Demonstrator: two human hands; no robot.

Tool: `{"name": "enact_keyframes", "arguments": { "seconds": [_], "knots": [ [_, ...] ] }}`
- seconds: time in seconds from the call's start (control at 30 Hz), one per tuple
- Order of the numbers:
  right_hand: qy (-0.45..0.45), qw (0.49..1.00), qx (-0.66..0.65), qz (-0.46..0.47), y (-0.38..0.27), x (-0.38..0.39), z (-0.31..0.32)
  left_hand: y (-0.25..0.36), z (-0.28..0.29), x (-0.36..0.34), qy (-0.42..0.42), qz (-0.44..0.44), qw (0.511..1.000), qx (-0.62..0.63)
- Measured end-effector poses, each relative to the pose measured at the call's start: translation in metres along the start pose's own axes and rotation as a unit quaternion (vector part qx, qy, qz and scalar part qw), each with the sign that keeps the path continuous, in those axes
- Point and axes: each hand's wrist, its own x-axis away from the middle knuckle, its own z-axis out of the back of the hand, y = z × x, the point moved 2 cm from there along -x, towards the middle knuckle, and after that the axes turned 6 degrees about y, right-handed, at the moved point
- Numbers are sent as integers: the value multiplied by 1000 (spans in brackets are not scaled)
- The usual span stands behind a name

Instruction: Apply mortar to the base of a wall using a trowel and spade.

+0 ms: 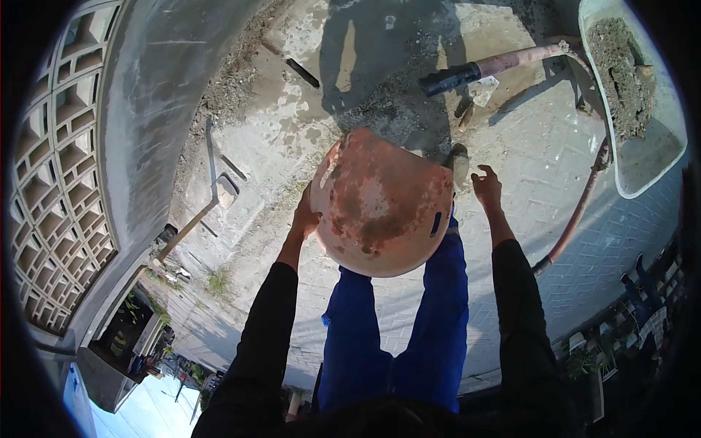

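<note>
Dark sleeves are flanking a reddish pan, the left hand gripping its edge, the right hand hovering empty; rubble is already occupying a far-right wheelbarrow, grit still lining the left wall.

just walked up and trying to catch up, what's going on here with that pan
A person has a stained, reddish pan in front of their legs, the left hand gripping its left edge. The right hand is off the pan, out to its right with fingers partly curled. Ahead on the right stands a wheelbarrow with grey rubble in it, and a wooden-handled tool lies on the ground to the left.
</note>
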Motion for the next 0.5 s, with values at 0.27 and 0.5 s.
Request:
{"name": "enact_keyframes", "arguments": {
  "seconds": [0.27,0.5],
  "knots": [
    [-28,982,-22,186,25,-233,-127,-69,-86,-134,14,-47,998,-29],
    [123,957,-255,69,-40,-145,-122,-22,-104,-85,270,-52,921,-277]
  ]
}}
